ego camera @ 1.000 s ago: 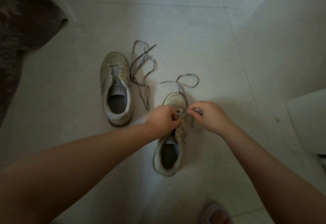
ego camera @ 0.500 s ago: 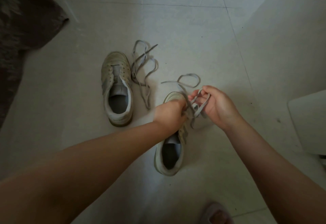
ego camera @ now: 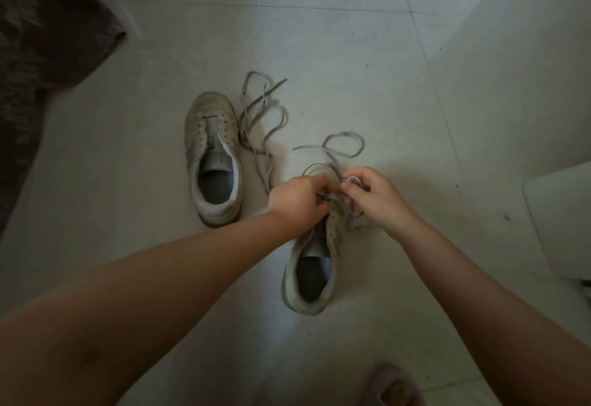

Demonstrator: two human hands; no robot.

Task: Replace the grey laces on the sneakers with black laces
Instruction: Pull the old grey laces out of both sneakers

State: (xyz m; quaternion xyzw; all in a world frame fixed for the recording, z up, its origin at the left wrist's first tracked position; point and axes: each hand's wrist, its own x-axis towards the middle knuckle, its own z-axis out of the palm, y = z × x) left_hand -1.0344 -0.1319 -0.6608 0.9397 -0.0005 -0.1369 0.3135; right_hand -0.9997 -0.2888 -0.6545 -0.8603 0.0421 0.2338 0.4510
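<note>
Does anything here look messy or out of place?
A loose grey lace lies tangled on the floor beside the left sneaker, which has bare eyelets. The right sneaker is half unlaced, both hands at its lace. No black laces are in view.

A dark patterned rug (ego camera: 38, 63) lies at far left on the pale tiled floor (ego camera: 319, 37). A white object (ego camera: 563, 223) sits at right edge. A slipper toe (ego camera: 395, 388) shows at bottom.
</note>
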